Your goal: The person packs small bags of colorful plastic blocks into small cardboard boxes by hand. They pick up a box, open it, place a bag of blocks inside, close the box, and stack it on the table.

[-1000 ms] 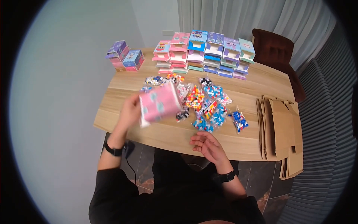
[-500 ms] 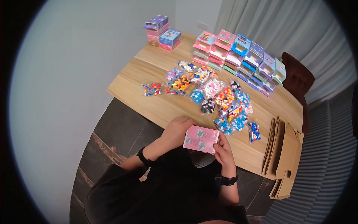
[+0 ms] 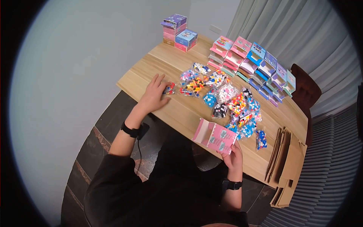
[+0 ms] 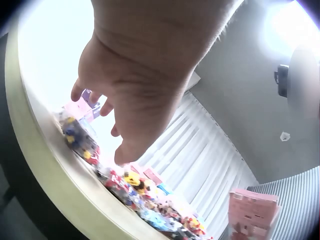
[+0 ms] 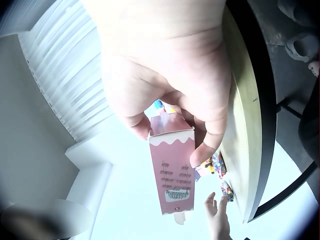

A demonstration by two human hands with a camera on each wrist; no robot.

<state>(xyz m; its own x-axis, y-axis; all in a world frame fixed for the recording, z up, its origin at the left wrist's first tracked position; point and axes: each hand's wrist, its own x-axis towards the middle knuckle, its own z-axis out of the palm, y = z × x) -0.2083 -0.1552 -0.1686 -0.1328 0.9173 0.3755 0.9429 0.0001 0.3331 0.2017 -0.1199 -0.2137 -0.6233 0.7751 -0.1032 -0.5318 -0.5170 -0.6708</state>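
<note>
steady the pink box (image 3: 221, 140) pinched in your right hand (image 3: 233, 157). your left hand (image 3: 152, 96), fingers spread beside the bag (image 3: 171, 88), should grip softly.

We count two hands (image 3: 152, 95), two black wristbands (image 3: 129, 130) and one held pink box (image 3: 223, 140). There is one counter (image 3: 172, 115), and we see one dark brown chair (image 3: 305, 86). We find two little box piles (image 3: 175, 29) on one side, and six tall box stacks (image 3: 237, 53) in one row. We count more than ten bags of bits (image 3: 227, 92). It looks like at least three flat cardboard pieces (image 3: 293, 159), but they overlap, so we can't be sure.
</note>
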